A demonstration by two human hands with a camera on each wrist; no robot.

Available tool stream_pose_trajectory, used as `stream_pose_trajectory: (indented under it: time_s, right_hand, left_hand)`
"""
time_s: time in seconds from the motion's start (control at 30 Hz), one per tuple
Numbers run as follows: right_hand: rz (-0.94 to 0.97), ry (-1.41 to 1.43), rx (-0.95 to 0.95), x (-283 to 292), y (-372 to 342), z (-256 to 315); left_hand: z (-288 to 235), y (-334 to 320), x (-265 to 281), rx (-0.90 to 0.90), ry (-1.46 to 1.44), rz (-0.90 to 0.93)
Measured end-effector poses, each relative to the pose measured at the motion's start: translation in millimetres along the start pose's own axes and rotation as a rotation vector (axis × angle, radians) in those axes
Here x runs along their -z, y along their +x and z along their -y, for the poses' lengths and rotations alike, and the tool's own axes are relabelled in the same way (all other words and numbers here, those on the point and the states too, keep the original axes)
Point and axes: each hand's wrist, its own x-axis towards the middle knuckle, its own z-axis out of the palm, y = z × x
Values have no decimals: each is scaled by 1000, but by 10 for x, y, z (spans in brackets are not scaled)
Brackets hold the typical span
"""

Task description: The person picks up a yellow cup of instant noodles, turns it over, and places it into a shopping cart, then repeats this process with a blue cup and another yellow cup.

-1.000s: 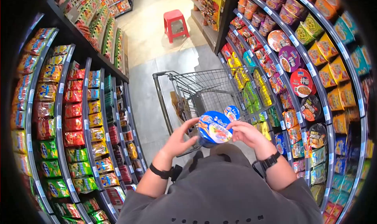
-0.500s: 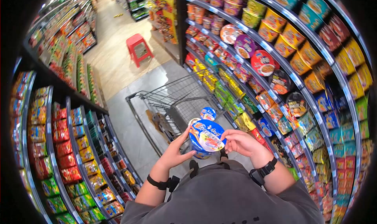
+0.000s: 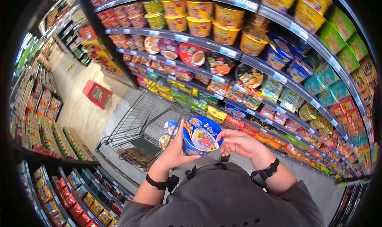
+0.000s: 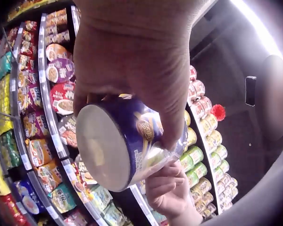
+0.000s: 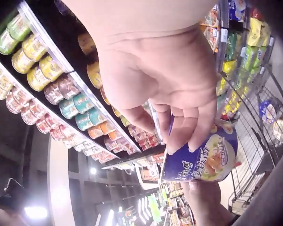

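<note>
A blue instant noodle tub (image 3: 202,134) with a picture of noodles on its lid is held in front of the torso. My left hand (image 3: 175,148) grips it round the side, thumb toward the body. The fingers of my right hand (image 3: 240,144) pinch at the rim on the other side. The left wrist view shows the pale bottom of the tub (image 4: 104,148) and shiny clear film at its edge by the right fingertips. In the right wrist view, the bent right fingers (image 5: 184,134) lie against the tub's upper edge.
A wire shopping cart (image 3: 137,119) stands just ahead, with two noodle tubs (image 3: 170,126) in it. Shelves of noodle tubs and packets (image 3: 199,20) run along the right. More shelves (image 3: 75,191) line the left. A red stool (image 3: 97,94) stands in the aisle beyond.
The head view has swung to the right, so the cart and stool appear farther left and more right-hand shelving shows. Both hands stay on the tub, which is tilted slightly differently.
</note>
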Motion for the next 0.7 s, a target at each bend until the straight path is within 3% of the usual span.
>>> stream_pose_trajectory:
  time_s: [0.07, 0.27, 0.4, 0.5, 0.7]
  right_hand:
    - [-29, -11, 57, 159, -248, 149]
    - [-38, -78, 252, 698, -911, 588]
    - [-74, -168, 410, 906, -1290, 885]
    - [-81, -198, 522, 1033, -1514, 1095]
    - [-87, -257, 762, 1292, -1865, 1441]
  left_hand:
    - [-103, 363, -170, 32, -137, 44]
    - [-366, 1314, -686, -114, -81, 116]
    - [-579, 1854, -1079, -132, -300, 146]
    - [-703, 2248, -1345, -268, -352, 113]
    - [-1079, 2802, -1718, -279, -526, -28]
